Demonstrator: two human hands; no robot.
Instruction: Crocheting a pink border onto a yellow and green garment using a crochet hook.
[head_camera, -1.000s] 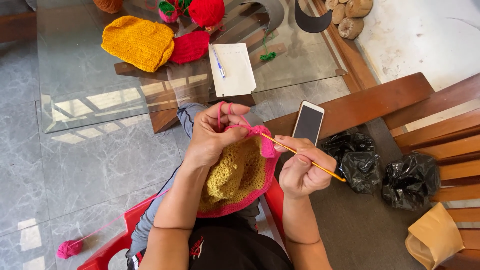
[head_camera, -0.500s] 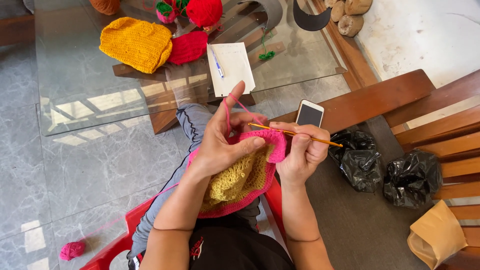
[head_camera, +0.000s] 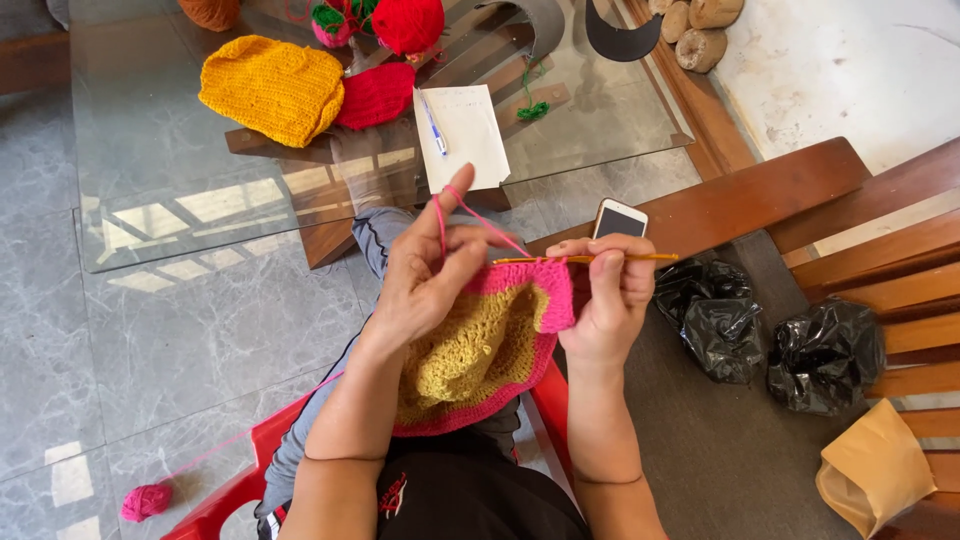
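Observation:
A round crochet piece (head_camera: 480, 350), yellow in the middle with a pink border, lies over my lap. My left hand (head_camera: 425, 270) grips its upper edge, and a strand of pink yarn (head_camera: 470, 215) runs over the raised index finger. My right hand (head_camera: 605, 295) pinches the pink edge and holds an orange crochet hook (head_camera: 620, 258) level, its tip pushed into the stitches on the left. A small pink yarn ball (head_camera: 146, 501) rests on the floor at lower left, its strand leading up toward my lap.
A glass table (head_camera: 150, 190) ahead carries a yellow knitted piece (head_camera: 270, 88), a red piece (head_camera: 378, 95), a red yarn ball (head_camera: 408, 22), a white paper (head_camera: 462, 135) with a pen (head_camera: 432, 123). A phone (head_camera: 618, 217), black plastic bags (head_camera: 720, 315) and a tan bag (head_camera: 872, 468) lie on the wooden bench at right.
The hook has swung from pointing down-right to level, and its tip has entered the pink edge. Both hands rose slightly and drew closer together on the piece.

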